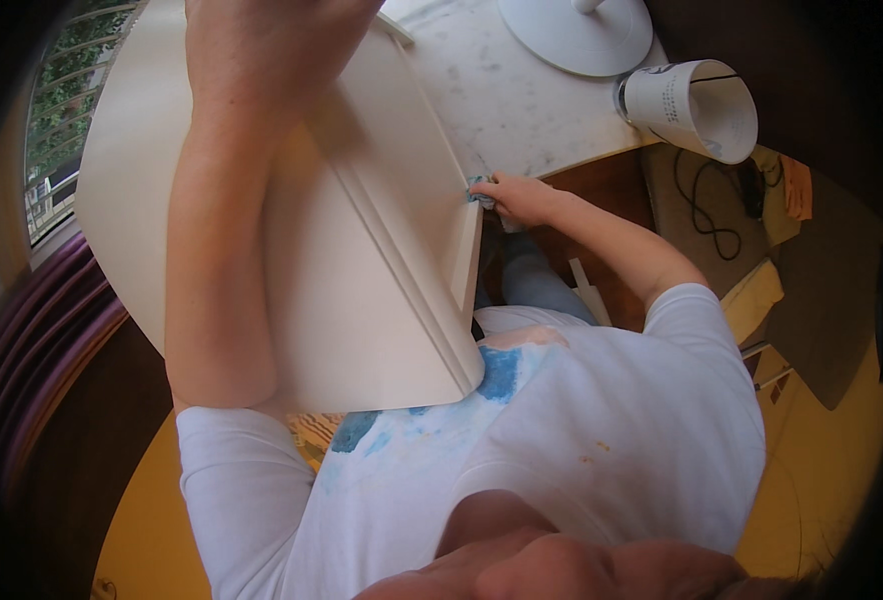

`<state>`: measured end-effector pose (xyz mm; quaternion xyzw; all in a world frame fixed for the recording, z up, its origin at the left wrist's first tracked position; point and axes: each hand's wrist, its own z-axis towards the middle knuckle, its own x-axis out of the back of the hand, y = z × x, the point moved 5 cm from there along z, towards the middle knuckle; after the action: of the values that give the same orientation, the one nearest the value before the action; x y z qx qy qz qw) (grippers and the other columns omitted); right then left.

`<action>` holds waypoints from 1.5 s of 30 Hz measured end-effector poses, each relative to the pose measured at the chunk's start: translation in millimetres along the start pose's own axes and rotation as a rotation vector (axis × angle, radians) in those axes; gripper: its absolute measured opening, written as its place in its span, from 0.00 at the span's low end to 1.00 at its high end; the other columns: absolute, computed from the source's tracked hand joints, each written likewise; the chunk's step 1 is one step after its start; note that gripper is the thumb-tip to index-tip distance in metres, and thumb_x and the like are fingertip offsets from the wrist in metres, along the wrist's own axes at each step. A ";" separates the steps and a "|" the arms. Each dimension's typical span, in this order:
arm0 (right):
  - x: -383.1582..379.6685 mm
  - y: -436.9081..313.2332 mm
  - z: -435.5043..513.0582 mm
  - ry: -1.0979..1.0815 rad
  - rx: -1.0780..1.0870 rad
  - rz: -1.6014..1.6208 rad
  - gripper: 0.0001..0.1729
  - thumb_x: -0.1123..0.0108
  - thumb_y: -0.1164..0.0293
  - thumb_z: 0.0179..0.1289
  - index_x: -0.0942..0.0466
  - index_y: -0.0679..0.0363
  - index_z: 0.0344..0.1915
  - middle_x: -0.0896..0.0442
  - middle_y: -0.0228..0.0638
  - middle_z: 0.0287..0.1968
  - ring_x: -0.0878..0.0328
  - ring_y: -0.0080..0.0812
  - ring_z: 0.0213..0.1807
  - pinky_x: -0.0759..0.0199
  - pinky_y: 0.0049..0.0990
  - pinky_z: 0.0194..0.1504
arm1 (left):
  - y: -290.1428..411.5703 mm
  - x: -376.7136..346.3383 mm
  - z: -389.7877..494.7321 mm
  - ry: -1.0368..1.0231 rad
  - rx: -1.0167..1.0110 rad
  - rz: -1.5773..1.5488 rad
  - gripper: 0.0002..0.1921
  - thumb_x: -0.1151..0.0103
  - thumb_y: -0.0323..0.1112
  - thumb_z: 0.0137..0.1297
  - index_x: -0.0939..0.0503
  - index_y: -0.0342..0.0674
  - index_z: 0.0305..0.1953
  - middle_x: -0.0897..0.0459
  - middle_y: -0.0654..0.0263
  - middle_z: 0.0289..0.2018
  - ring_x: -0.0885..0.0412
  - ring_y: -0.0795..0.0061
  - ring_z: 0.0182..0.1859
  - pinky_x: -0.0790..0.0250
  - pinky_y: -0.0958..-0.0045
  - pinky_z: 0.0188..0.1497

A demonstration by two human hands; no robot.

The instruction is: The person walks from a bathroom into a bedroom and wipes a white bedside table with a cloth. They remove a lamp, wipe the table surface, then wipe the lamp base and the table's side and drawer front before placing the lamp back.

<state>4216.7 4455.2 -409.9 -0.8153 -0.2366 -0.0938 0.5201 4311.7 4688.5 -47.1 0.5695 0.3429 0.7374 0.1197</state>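
Note:
A large white panelled piece [366,300], perhaps furniture, leans against the front of my white T-shirt, with a long groove along its face. At its right edge my right hand [520,196] grips a crumpled blue-and-white cloth [480,189], pressed to the rim near the marble-patterned top. My left arm reaches up across the panel, close to the camera. Only the wrist and back of my left hand [280,45] show; the fingers are cut off by the upper edge, so what they touch is hidden.
A round white base [580,34] stands on the marble-patterned tabletop [516,97]. A white cup-shaped container [723,112] bearing writing is at its corner. A black cable [700,217] lies beyond. Purple curtain folds [43,322] hang left, below a barred window [73,105].

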 end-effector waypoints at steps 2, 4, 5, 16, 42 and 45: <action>0.1 -4.1 3.3 0.041 0.013 0.075 0.27 0.49 0.72 0.65 0.32 0.43 0.64 0.26 0.50 0.49 0.24 0.54 0.50 0.29 0.43 0.51 | 6.3 0.2 -6.6 0.036 -0.127 0.137 0.06 0.36 0.31 0.62 0.17 0.36 0.36 0.15 0.63 0.31 0.18 0.72 0.37 0.28 0.73 0.44; -0.2 -10.2 -0.5 0.017 -0.036 0.094 0.26 0.50 0.71 0.65 0.32 0.44 0.63 0.26 0.50 0.49 0.25 0.55 0.51 0.30 0.43 0.52 | 4.5 -0.3 -9.0 0.069 -0.175 0.089 0.06 0.36 0.31 0.61 0.17 0.35 0.36 0.15 0.63 0.31 0.18 0.72 0.37 0.28 0.73 0.43; 4.2 -18.7 -3.5 0.051 0.024 0.125 0.26 0.50 0.71 0.65 0.32 0.44 0.63 0.26 0.50 0.49 0.25 0.55 0.51 0.30 0.43 0.52 | 2.5 -0.9 -9.6 0.078 -0.192 0.075 0.06 0.36 0.31 0.61 0.17 0.35 0.36 0.15 0.63 0.31 0.18 0.72 0.37 0.28 0.73 0.43; 5.0 -15.4 -12.0 0.032 -0.135 0.065 0.25 0.49 0.70 0.66 0.32 0.43 0.63 0.27 0.48 0.50 0.24 0.52 0.51 0.28 0.43 0.49 | 10.5 1.4 -14.6 0.064 -0.187 0.127 0.07 0.35 0.31 0.60 0.17 0.33 0.34 0.15 0.61 0.29 0.17 0.72 0.33 0.27 0.74 0.39; -17.6 36.3 49.7 0.559 -0.357 0.584 0.18 0.32 0.61 0.51 0.17 0.58 0.41 0.16 0.43 0.42 0.19 0.40 0.45 0.27 0.33 0.50 | 11.3 0.1 -19.2 0.070 -0.239 0.064 0.06 0.36 0.31 0.63 0.18 0.35 0.35 0.16 0.62 0.30 0.18 0.74 0.36 0.25 0.75 0.40; 6.6 25.8 57.5 0.725 -0.338 0.407 0.15 0.32 0.62 0.51 0.17 0.57 0.39 0.16 0.43 0.42 0.19 0.43 0.47 0.26 0.35 0.49 | 11.4 -6.0 -14.6 0.122 -0.317 0.092 0.06 0.36 0.31 0.63 0.18 0.35 0.35 0.16 0.62 0.30 0.18 0.73 0.36 0.25 0.75 0.40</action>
<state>4229.6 4499.4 -453.4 -0.8333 0.1446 -0.3065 0.4367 4302.6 4671.3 -46.1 0.5126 0.2029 0.8202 0.1530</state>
